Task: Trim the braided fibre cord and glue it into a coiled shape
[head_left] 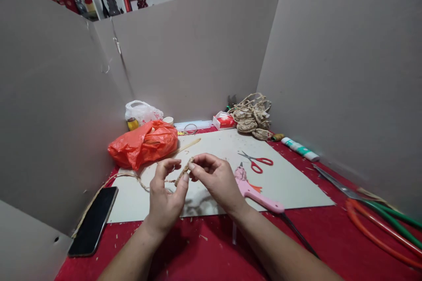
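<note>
Both hands meet over a grey cardboard sheet (290,180) on the red table. My left hand (166,197) pinches a short twisted piece of jute twine (183,172) between thumb and fingers. My right hand (216,178) pinches the upper end of the same piece. A loose strand of the twine trails left across the cardboard toward the orange plastic bag (143,144). A pink glue gun (255,193) lies just right of my right hand, with red-handled scissors (259,161) beyond it.
A black phone (94,221) lies at the left table edge. A pile of coiled jute pieces (252,118), a small red-and-white box (224,121), a white bag (142,110) and a white-green tube (300,148) sit at the back. Green and orange hoses (385,224) lie right. Grey partition walls surround the table.
</note>
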Demonstrator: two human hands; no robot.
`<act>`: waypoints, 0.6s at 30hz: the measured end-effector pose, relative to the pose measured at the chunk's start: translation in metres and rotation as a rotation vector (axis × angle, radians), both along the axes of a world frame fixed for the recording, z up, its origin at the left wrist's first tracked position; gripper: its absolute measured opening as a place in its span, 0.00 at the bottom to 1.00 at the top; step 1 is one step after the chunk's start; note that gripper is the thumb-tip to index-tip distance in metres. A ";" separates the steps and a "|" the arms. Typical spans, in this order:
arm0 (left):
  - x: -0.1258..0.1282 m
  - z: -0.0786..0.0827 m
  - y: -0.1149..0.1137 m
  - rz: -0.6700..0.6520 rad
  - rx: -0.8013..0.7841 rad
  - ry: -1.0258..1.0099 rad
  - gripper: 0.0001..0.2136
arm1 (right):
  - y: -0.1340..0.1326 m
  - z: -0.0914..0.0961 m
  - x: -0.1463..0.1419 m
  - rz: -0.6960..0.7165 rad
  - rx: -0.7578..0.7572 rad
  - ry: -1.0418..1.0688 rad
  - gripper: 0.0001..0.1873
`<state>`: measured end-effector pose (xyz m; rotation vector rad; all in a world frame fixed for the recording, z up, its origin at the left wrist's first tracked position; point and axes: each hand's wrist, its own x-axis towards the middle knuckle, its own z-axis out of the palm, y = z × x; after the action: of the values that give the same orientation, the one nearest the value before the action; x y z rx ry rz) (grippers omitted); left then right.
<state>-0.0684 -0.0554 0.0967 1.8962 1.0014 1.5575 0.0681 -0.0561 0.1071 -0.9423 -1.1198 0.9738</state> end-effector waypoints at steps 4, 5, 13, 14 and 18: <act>0.002 -0.004 0.003 -0.022 0.010 0.014 0.04 | -0.002 0.000 -0.002 -0.001 0.006 -0.031 0.12; 0.002 -0.005 0.004 -0.017 0.013 0.001 0.04 | -0.002 0.001 -0.002 0.006 0.005 -0.028 0.13; -0.001 0.005 0.004 -0.112 -0.246 -0.260 0.06 | -0.001 0.001 0.003 0.172 -0.023 0.148 0.18; -0.002 0.006 0.004 -0.147 -0.292 -0.304 0.06 | 0.000 0.001 0.004 0.205 -0.026 0.171 0.20; -0.006 0.009 0.006 -0.295 -0.440 -0.423 0.07 | 0.003 -0.002 0.008 0.355 0.006 0.193 0.20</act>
<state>-0.0739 -0.0496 0.1054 1.2774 0.7562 1.3495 0.0762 -0.0530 0.1055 -0.6383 -1.1450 1.3186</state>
